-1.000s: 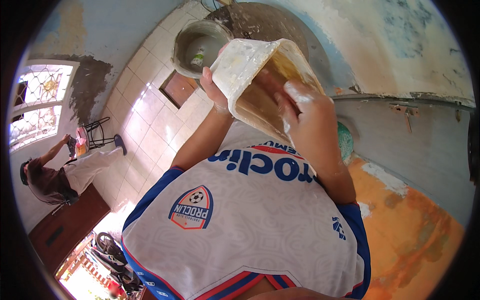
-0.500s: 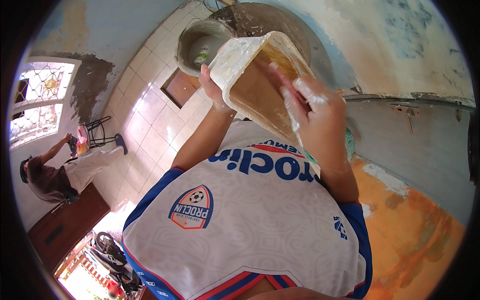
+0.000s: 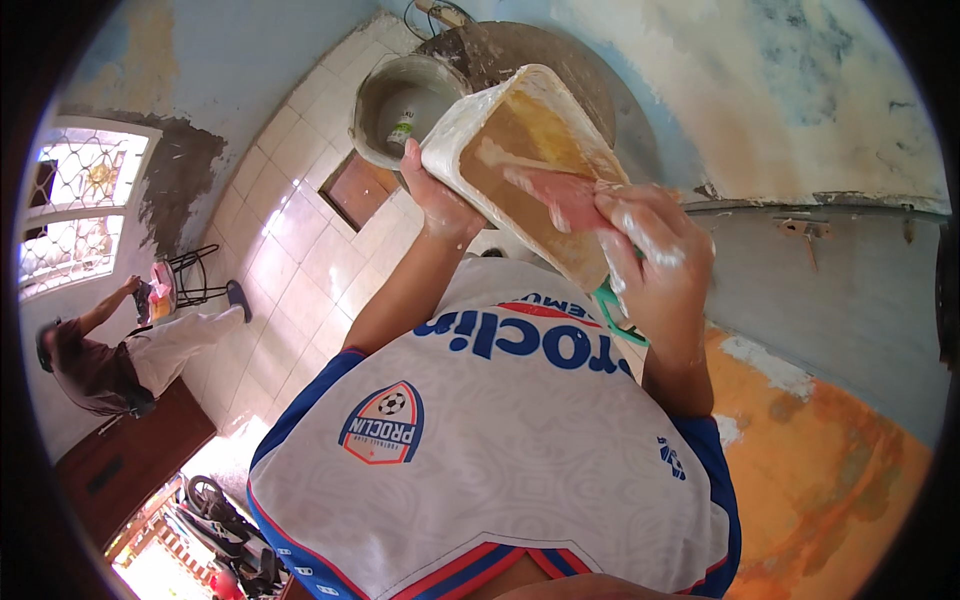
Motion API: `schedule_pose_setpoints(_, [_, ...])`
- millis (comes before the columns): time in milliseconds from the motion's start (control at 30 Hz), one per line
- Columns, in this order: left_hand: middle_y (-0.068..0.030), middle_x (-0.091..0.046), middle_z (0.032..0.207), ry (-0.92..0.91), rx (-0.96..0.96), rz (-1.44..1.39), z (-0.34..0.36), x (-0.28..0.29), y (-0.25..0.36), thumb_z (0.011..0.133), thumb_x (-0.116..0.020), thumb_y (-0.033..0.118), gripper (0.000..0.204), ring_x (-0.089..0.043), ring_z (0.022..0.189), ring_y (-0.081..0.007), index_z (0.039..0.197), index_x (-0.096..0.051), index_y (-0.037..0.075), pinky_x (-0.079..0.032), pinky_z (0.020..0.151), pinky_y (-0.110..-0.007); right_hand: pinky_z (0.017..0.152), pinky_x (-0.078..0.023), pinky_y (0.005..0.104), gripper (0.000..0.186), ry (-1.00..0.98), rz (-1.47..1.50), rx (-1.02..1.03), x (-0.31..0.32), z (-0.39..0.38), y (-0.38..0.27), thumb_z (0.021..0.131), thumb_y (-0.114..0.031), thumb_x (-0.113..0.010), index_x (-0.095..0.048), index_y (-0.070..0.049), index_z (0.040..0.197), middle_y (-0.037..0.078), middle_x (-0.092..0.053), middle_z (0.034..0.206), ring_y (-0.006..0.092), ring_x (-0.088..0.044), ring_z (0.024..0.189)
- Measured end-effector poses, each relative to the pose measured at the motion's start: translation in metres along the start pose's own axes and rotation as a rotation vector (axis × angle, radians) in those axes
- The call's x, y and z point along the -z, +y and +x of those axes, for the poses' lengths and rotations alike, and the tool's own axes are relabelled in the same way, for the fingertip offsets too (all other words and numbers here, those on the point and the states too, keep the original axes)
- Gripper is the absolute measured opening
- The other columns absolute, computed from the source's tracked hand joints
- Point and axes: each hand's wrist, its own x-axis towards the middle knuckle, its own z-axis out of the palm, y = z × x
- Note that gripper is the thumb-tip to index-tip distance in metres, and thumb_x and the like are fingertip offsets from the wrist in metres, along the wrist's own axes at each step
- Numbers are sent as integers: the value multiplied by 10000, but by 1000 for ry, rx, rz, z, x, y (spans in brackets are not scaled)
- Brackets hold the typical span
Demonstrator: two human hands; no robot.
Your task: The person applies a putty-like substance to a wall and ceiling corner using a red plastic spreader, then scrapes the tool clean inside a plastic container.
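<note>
A white rectangular tub [image 3: 450,150], its outer walls smeared with dried white paste, is held tilted in front of my chest. My left hand [image 3: 440,205] grips it from the left, thumb up along the outer wall and the other fingers hidden beneath. Brown and yellow stains cover its inside. My right hand [image 3: 655,235], streaked with white paste, is closed around a flat pinkish-red piece [image 3: 560,192], slightly blurred, whose exact kind I cannot make out. That piece reaches over the tub's opening. Part of a green object [image 3: 618,315] shows below the tub, near my right wrist.
A grey bucket [image 3: 362,125] containing a small green-and-white item stands beyond the tub, beside a large dark round surface [image 3: 575,55]. A brown square [image 3: 358,190] lies on the tiled floor. At left, another person [image 3: 95,365] is near a window; a patchy wall stands right.
My right hand has shifted slightly right, bringing the pinkish-red piece back from deeper inside the tub. The tub has tilted a little, with my left hand still on it.
</note>
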Motion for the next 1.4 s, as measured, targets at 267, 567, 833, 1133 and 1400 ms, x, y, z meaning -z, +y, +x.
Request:
schedule_pose_setpoints(267, [-184, -540, 1478, 23, 58, -45, 12, 0, -11, 983, -309, 663, 840, -513, 1356, -354, 1479, -479, 7, -381, 1158, -472, 813, -595, 380, 316, 191, 94, 224, 6, -25, 32, 652, 64, -744, -717, 26, 964, 180, -729, 996, 336, -741, 946])
schedule_pose_setpoints(567, [-174, -557, 1461, 15, 106, -58, 28, -2, -38, 996, -310, 638, 810, -530, 1341, -346, 1461, -492, 1, -390, 1154, -465, 573, -538, 308, 153, 338, 5, -14, 17, -30, 38, 793, 33, -798, -704, 14, 913, 122, -716, 828, 218, -688, 667])
schedule_pose_setpoints(833, [-169, -587, 1424, 97, 176, -19, 45, -35, -71, 996, -307, 642, 800, -550, 1317, -351, 1439, -518, 10, -400, 1143, -466, 572, -494, 286, 128, 254, 40, -129, 49, -28, 78, 813, 49, -785, -691, 24, 895, 142, -692, 805, 208, -647, 645])
schedule_pose_setpoints(1133, [-132, -555, 1469, -22, 254, -4, 82, -90, -148, 1016, -288, 620, 743, -527, 1351, -331, 1483, -492, 80, -401, 1146, -472, 659, -534, 371, 168, 387, 33, -64, 108, -44, 156, 845, -8, -711, -667, -15, 1007, 149, -695, 928, 291, -673, 773])
schedule_pose_setpoints(1400, [-133, -570, 1441, -62, 379, -14, 108, -178, -246, 1009, -278, 624, 752, -543, 1320, -335, 1457, -510, 66, -418, 1123, -471, 739, -551, 433, 274, 465, -104, -11, 188, -72, 226, 826, -11, -686, -636, -26, 1095, 162, -684, 995, 351, -665, 867])
